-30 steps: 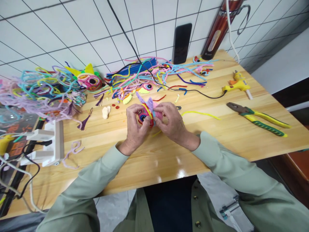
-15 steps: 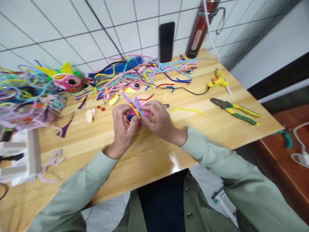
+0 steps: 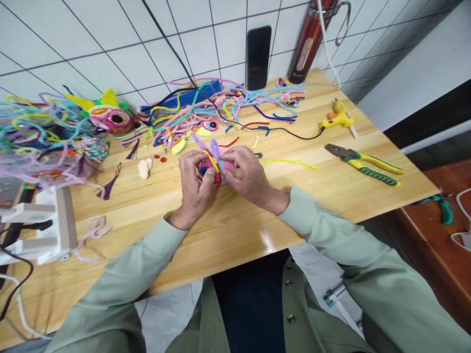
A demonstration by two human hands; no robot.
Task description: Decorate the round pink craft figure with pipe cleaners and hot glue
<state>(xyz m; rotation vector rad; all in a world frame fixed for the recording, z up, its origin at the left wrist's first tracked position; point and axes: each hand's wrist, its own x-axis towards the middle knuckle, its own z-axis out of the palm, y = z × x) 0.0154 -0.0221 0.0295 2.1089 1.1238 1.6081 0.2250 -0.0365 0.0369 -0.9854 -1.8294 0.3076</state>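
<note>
Both hands grip a small pipe-cleaner figure (image 3: 212, 164) above the middle of the wooden table (image 3: 228, 235). The figure has purple ears, a pink body, a yellow band and a round red-and-blue eye. My left hand (image 3: 193, 189) wraps its left side, fingers curled over the eye. My right hand (image 3: 248, 176) pinches the pink right side. A loose yellow pipe cleaner (image 3: 290, 163) lies just right of my right hand.
A heap of coloured pipe cleaners (image 3: 206, 110) and a finished mask-like figure (image 3: 110, 117) lie at the back. A yellow glue gun (image 3: 336, 120) and pliers (image 3: 364, 164) sit at the right. A white power strip (image 3: 44, 228) is at the left edge; a phone (image 3: 257, 56) leans on the wall.
The hands keep hold of the figure with small finger shifts. The camera has swung right, so the table's contents sit further left in view.
</note>
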